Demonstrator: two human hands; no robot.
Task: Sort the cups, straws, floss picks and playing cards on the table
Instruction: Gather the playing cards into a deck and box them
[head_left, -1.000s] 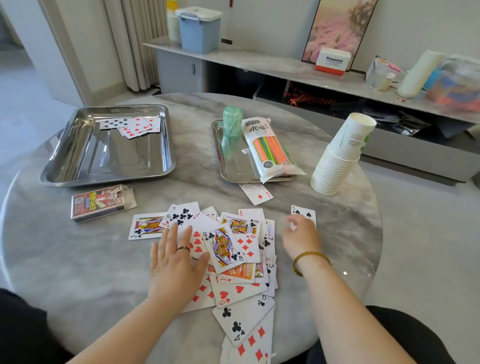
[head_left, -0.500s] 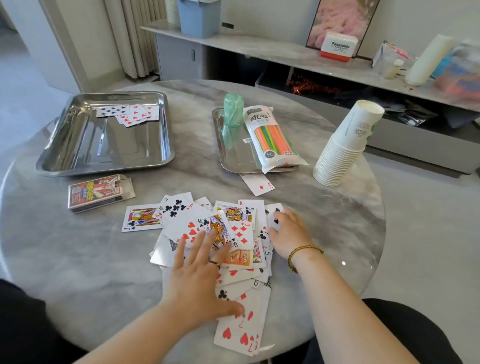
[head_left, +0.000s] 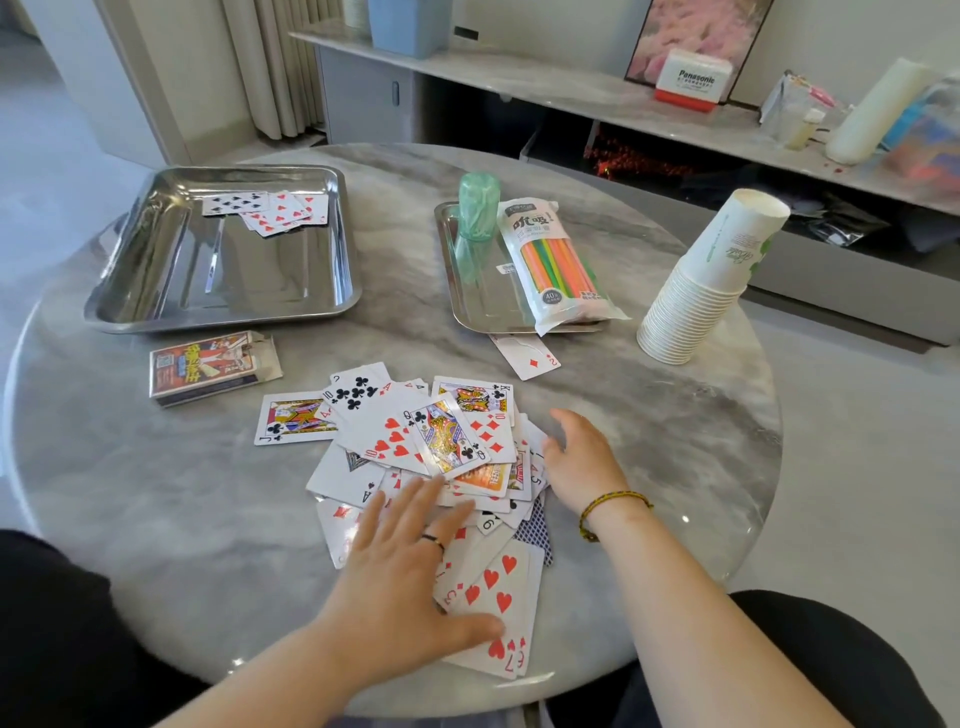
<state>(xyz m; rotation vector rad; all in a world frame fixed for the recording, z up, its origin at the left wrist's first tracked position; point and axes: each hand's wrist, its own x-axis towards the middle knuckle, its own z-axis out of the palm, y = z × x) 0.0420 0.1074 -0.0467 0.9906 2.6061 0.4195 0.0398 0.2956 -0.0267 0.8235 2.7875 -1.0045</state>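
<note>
A loose heap of playing cards (head_left: 431, 447) lies near the table's front edge. My left hand (head_left: 410, 561) presses flat on the heap's near part, fingers straight. My right hand (head_left: 576, 462) rests against the heap's right side, fingers relaxed. A single two of diamonds (head_left: 524, 356) lies apart, just in front of the small tray. The left steel tray (head_left: 156, 291) holds several cards (head_left: 270, 208) at its far end. The small steel tray (head_left: 467, 306) carries a green floss pick container (head_left: 475, 208) and a bag of coloured straws (head_left: 556, 265). A stack of white paper cups (head_left: 706, 280) stands at the right.
A card box (head_left: 208, 366) with its flap open lies left of the heap. The round marble table (head_left: 130, 467) drops off close to my body. Behind it runs a low shelf with a Panasonic box (head_left: 693, 80) and a blue bin (head_left: 410, 26).
Both hands have pushed the spread cards together into a tighter heap. The right hand drew the outlying spade card in from the right; the left hand slid toward the near cards.
</note>
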